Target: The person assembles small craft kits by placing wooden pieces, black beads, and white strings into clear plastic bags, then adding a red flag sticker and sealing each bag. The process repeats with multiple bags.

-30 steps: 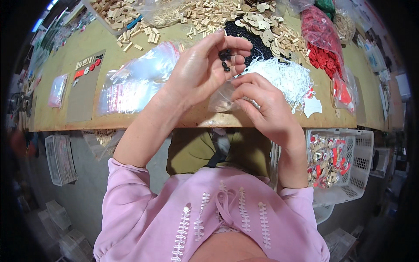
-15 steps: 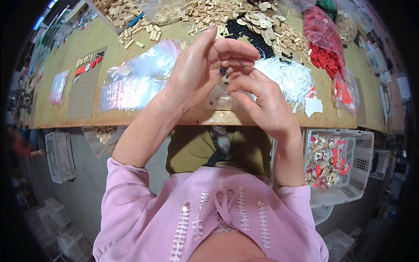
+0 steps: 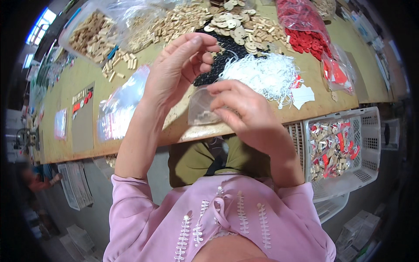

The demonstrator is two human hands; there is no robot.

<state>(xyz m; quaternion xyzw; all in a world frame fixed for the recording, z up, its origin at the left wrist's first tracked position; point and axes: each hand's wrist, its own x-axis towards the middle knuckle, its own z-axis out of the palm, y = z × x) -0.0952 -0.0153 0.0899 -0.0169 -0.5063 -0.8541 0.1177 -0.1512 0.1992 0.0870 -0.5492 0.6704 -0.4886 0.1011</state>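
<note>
My left hand [image 3: 181, 63] is raised over the table, its fingers curled inward and its thumb along the top. Whatever it may hold is hidden by the fingers. Lower and to the right, my right hand [image 3: 240, 105] has bent fingers drawn toward the thumb. Anything between those fingertips is too small to make out. Just left of them a clear plastic bag [image 3: 200, 105] lies at the table's front edge, with a few small pale pieces in its lower part. Behind the right hand spreads a heap of white strings [image 3: 262, 72]. Small black beads [image 3: 227, 54] lie beyond the left hand.
Wooden discs [image 3: 231, 26], small wooden blocks [image 3: 187, 19] and red pieces [image 3: 305, 41] are heaped at the back. Flat clear bags [image 3: 115, 111] lie at left, beside a brown board [image 3: 83, 126]. A white crate [image 3: 366, 168] with filled packets stands below right.
The view has swung, so the table appears tilted. My hands have drawn apart, the left up and leftward, the right down. The clear bag shows more fully between them.
</note>
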